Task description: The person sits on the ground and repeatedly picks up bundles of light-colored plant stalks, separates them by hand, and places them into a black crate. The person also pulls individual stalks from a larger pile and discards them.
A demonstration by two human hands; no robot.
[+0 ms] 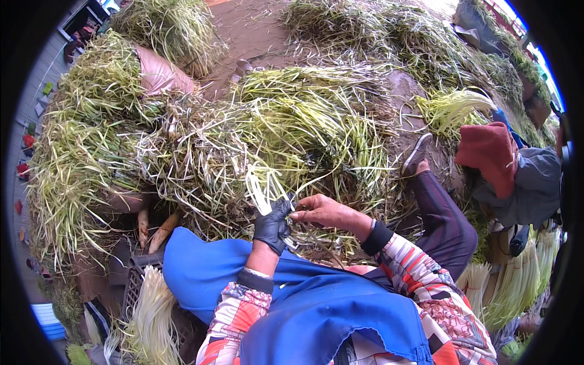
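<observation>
My left hand (272, 228), in a black glove, is closed around a small bunch of pale chives (263, 187). Their white and yellow-green stalks stick up past the fingers, and a few ends show below the fist. Bare and bent at the fingers, my right hand (319, 210) meets the left at its thumb side. Its thumb and forefinger are pinched together; what is between them is too small to make out. Just beyond both hands lies a big loose heap of green and yellow chives (310, 121). A blue apron (328, 310) covers my lap.
Leafy bundles (79, 152) are piled on the left. By my left side, trimmed pale stalks (152, 310) stand near a dark plastic crate (135, 283). A person in a red head covering (486, 152) sits at the right, near upright bunches (526, 274). More heaps (389, 36) lie farther off.
</observation>
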